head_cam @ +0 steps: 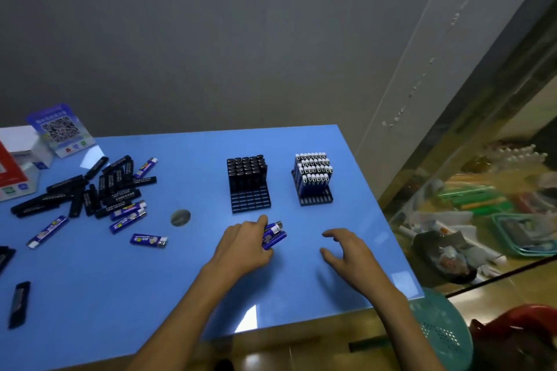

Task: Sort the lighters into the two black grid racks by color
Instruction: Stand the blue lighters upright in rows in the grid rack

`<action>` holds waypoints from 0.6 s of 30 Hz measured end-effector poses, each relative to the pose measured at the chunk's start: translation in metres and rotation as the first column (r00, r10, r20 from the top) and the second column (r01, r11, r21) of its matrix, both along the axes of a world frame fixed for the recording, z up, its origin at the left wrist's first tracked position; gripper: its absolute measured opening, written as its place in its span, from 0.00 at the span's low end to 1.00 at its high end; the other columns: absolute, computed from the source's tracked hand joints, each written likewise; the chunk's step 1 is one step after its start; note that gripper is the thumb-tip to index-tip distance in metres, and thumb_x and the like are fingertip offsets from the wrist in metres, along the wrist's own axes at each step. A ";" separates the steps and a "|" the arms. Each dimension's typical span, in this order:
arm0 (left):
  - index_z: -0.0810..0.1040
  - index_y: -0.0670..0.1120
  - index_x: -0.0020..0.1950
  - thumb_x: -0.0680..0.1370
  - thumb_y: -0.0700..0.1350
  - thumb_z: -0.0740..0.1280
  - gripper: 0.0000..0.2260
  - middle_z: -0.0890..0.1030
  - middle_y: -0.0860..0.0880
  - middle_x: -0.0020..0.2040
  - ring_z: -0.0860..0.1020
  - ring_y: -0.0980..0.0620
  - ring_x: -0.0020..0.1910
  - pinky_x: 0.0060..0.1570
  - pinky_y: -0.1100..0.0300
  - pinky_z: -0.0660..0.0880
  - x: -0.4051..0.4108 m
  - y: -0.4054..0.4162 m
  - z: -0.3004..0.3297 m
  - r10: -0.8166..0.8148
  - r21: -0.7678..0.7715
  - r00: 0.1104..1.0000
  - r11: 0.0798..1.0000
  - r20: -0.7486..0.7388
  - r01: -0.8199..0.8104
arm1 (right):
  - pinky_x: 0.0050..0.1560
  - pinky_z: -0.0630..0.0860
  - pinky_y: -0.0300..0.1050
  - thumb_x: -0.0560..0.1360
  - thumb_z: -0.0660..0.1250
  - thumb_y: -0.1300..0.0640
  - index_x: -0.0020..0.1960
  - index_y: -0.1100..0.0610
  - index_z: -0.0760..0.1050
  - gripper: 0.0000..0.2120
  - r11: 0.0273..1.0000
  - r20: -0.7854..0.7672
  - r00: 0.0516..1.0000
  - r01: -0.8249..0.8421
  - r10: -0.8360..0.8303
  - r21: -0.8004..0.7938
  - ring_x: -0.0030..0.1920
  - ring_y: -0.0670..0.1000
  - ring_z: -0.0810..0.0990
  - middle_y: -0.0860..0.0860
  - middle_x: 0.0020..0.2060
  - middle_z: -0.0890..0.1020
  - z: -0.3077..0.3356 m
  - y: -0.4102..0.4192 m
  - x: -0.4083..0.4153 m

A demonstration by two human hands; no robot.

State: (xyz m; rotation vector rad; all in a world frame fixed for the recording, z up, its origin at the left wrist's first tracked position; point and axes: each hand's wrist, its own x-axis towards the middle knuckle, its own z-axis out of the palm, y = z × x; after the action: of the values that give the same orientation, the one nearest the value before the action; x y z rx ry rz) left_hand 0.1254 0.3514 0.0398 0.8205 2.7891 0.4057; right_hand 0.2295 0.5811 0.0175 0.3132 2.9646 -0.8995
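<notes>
Two black grid racks stand on the blue table (196, 280). The left rack (250, 200) holds black lighters in its rear rows. The right rack (316, 197) holds blue lighters with white caps. My left hand (245, 245) grips a bunch of blue lighters (273, 236) just in front of the left rack. My right hand (349, 253) hovers over the table with spread fingers, holding nothing. A loose pile of black lighters (99, 187) lies at the left with several blue lighters (149, 240) scattered around it.
A QR code stand (61, 129) and a red and white box (15, 166) sit at the table's far left. A round grey disc (180, 217) lies on the table. A lone black lighter (19, 304) lies near the left edge. A teal basket (440, 328) is beyond the right corner.
</notes>
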 end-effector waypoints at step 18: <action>0.66 0.50 0.49 0.72 0.51 0.67 0.13 0.80 0.49 0.44 0.77 0.46 0.40 0.37 0.57 0.71 -0.065 0.076 -0.010 0.011 0.036 1.000 0.999 0.008 -0.011 | 0.62 0.71 0.44 0.77 0.66 0.49 0.66 0.52 0.72 0.19 0.996 -0.025 0.997 -0.076 0.075 -0.036 0.61 0.47 0.74 0.47 0.60 0.76 0.008 0.058 -0.095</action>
State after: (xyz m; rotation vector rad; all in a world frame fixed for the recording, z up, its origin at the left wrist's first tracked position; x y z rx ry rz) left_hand 0.0609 0.4273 0.0301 0.8103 2.7881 0.4617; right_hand 0.1342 0.6387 0.0260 0.1892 2.9545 -0.9553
